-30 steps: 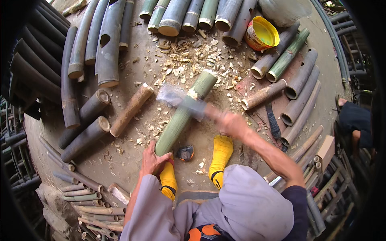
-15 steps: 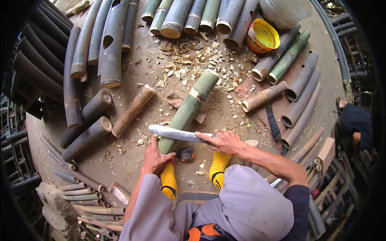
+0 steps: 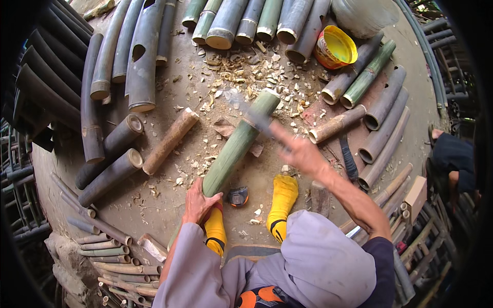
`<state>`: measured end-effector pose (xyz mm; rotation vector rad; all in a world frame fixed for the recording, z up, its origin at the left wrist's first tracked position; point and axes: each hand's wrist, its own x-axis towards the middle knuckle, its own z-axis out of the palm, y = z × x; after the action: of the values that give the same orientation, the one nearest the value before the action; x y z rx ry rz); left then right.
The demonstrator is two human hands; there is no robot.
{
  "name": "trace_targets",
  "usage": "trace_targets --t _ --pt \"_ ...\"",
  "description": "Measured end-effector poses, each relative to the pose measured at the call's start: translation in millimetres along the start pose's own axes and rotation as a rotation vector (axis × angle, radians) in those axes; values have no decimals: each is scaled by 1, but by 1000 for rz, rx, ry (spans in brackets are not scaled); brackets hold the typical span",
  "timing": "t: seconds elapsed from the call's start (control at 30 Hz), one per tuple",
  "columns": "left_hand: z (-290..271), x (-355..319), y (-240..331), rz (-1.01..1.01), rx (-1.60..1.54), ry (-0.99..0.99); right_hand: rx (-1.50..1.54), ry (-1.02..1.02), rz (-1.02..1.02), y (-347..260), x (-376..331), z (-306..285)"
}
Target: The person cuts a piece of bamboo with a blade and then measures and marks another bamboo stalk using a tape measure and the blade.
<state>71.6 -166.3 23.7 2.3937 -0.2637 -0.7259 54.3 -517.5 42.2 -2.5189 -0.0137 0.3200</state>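
A thick green bamboo pole [image 3: 233, 154] slants from my left knee up toward the middle, its pale cut end farthest from me. My left hand [image 3: 200, 201] is wrapped round its near end, beside my yellow-socked foot. In my right hand [image 3: 303, 154] is a long-bladed knife [image 3: 262, 123], smeared by motion, its blade across the far part of the pole near the node. Whether the blade touches the bamboo I cannot tell. Pale chips [image 3: 267, 77] lie scattered on the ground beyond the pole.
Bamboo tubes [image 3: 221, 25] lie in rows at the far side, left and right. A yellow bucket [image 3: 336, 47] stands at the far right. A tape measure [image 3: 238, 196] lies between my feet. At the right edge another person's dark clothing [image 3: 453, 154] shows.
The knife in my right hand has moved away from me along the pole, from near my left hand to the far node. My left hand keeps its hold.
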Motion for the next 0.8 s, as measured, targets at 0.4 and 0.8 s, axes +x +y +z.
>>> trace_targets --t 0.4,0.8 --pt "-2 14 -1 -92 28 -110 -220 -60 -133 -2 -22 28" --pt "-8 6 4 -73 -44 -78 -29 8 -34 15 -3 5"
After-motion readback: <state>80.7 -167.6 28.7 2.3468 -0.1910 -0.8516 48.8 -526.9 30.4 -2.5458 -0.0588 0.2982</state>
